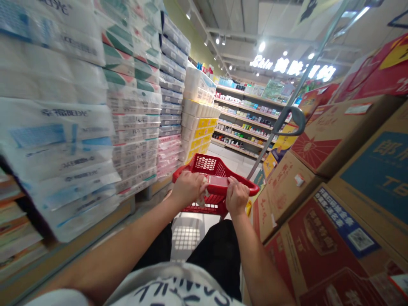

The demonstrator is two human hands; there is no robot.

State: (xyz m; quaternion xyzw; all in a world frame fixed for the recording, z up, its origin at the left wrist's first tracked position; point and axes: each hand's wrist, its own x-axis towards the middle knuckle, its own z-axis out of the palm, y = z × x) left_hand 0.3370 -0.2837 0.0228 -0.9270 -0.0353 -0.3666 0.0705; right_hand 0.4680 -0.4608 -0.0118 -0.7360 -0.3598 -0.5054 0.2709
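Note:
A red plastic shopping cart (208, 163) stands in the aisle right in front of me, its handle bar running across at waist height. My left hand (188, 187) is wrapped round the left part of the handle. Beside those fingers hangs a crumpled pale cloth or tissue (203, 196), and I cannot tell whether the hand pinches it. On the right part of the same handle, my right hand (236, 196) is closed with its thumb on top. Between the hands shows a pinkish label on the bar. The basket's floor is mostly hidden.
Tall stacks of wrapped tissue packs (132, 102) line the left side. Piled cardboard cartons (296, 182) crowd the right, with a grey metal pole (270, 134) slanting beside them. Ahead, the pale floor leads to shelves (242, 119) of small boxed goods.

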